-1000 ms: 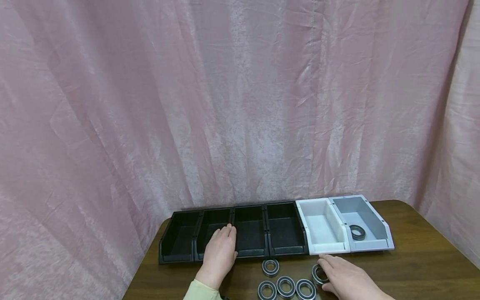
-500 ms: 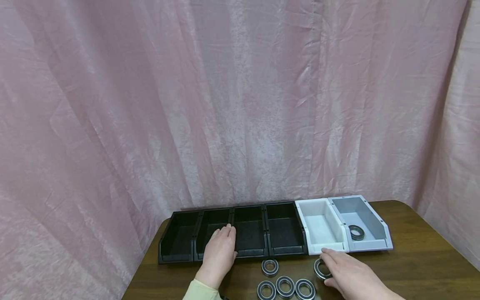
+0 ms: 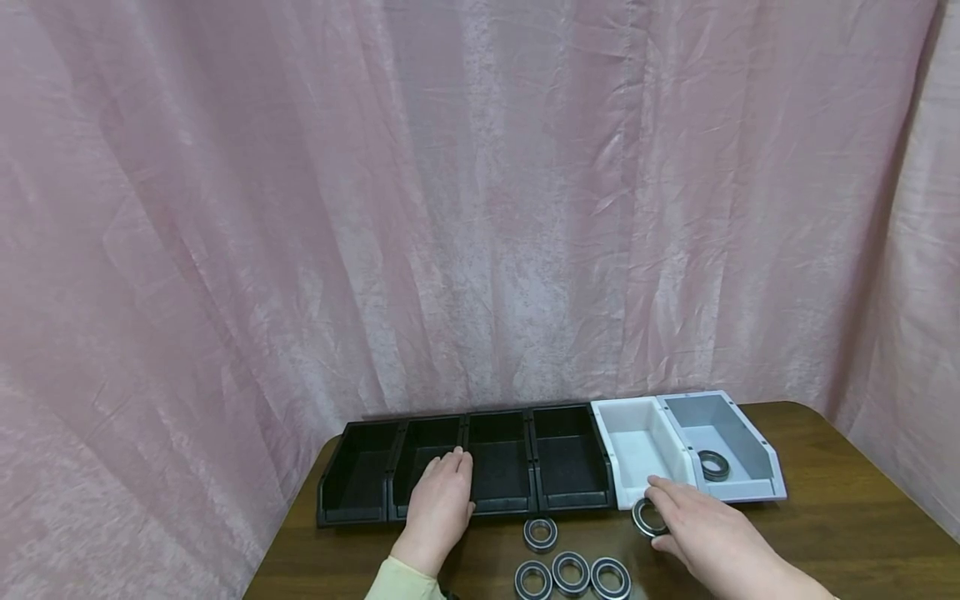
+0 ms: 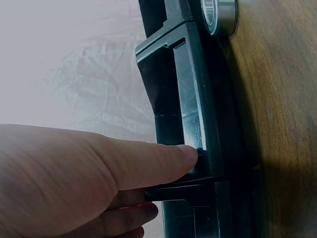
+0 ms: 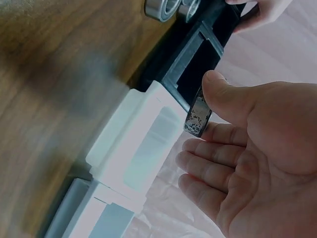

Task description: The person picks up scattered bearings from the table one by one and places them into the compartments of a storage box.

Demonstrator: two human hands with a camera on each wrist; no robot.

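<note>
My right hand (image 3: 708, 529) pinches a metal ball bearing (image 5: 198, 118) between thumb and forefinger. The other fingers curl loosely beside it. In the head view this bearing overlaps the front edge of the white bin (image 3: 637, 450). My left hand (image 3: 438, 508) rests over the divider between two black bins, its thumb (image 4: 163, 161) inside one and its other fingers on the divider's far side. On the table in front of the black bins lies one bearing (image 3: 540, 549), with a row of three bearings (image 3: 571, 592) nearer to me. Another bearing (image 3: 714, 477) leans inside the grey bin (image 3: 750, 491).
Several black bins (image 3: 570, 450) stand side by side with the white and grey ones, forming a row along the back of the wooden table (image 3: 832, 500). Behind them hangs a pink curtain (image 3: 480, 208).
My right hand has lifted the bearing and brought it up and slightly right, towards the front of the white bin. My left hand has kept its place.
</note>
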